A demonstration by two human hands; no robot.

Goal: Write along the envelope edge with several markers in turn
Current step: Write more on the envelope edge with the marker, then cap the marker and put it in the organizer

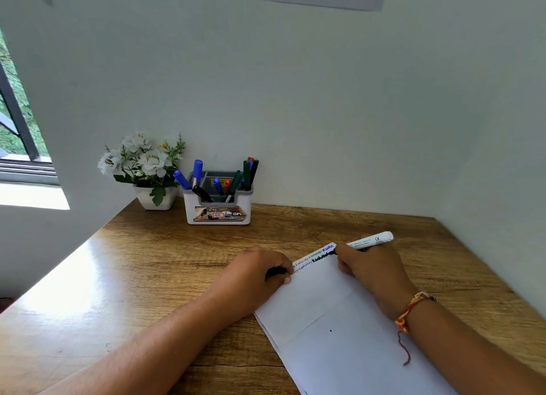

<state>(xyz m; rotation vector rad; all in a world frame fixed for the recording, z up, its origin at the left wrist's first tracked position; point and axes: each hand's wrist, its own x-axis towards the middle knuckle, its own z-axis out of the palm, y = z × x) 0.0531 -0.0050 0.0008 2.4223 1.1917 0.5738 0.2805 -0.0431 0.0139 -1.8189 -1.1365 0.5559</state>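
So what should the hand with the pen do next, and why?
Probably lift the marker and push it into the black cap the left hand holds: the black line has nearly reached the envelope corner, so that row looks finished.

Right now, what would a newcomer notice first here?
At centre, the right hand grips a white-barrelled marker, tip on thick black letters edging the white paper envelope. The left hand holds a small black cap beside it. A white plastic holder of coloured markers stands by the wall.
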